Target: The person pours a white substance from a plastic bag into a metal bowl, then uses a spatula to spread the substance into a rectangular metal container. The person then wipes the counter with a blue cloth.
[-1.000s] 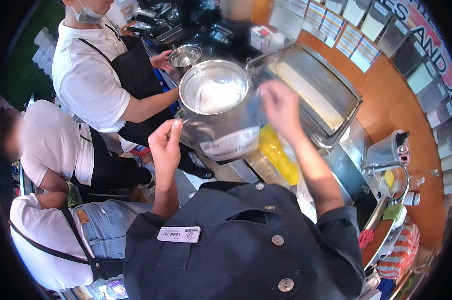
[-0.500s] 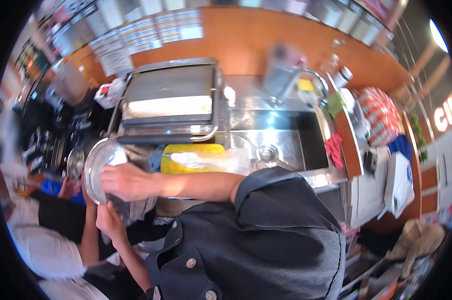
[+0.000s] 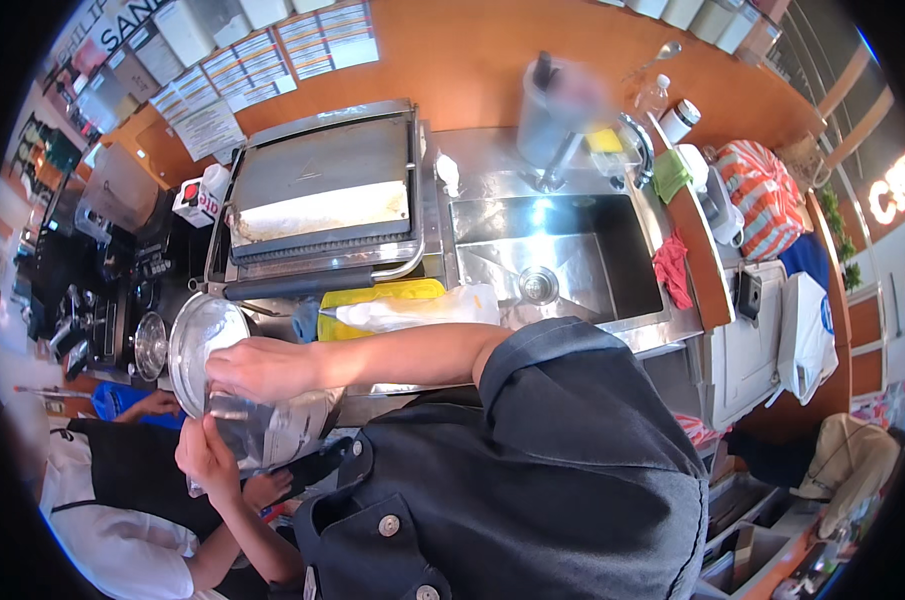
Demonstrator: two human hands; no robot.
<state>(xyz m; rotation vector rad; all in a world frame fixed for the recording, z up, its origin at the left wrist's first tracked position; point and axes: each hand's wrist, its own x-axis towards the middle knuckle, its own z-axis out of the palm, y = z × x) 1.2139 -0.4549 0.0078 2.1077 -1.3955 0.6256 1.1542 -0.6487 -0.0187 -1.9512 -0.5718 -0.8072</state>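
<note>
My right hand (image 3: 260, 368) reaches across the counter to the left, its fingers closed on the upper edge of a clear and silvery plastic bag (image 3: 272, 430). Lower down, my left hand (image 3: 207, 458) pinches the same bag at its left edge. The bag hangs against my front, with a label-like patch on it; its contents cannot be made out. Right behind my hands stands a round bowl (image 3: 179, 350) with a shiny rim and something pale inside. My right hand overlaps the bowl's near right side.
A flat grill press (image 3: 322, 180) stands behind, beside a steel sink (image 3: 622, 260). A yellow tray (image 3: 412, 290) bears a white piping-bag-like pouch (image 3: 452, 308). A small metal bowl (image 3: 151, 345) sits left. Close on my left is a co-worker in a dark apron (image 3: 142, 465).
The view has shifted and sharpened. Both my hands stay at the bag, and more of it shows between them. The co-worker has moved, and a hand of theirs now shows below the bag.
</note>
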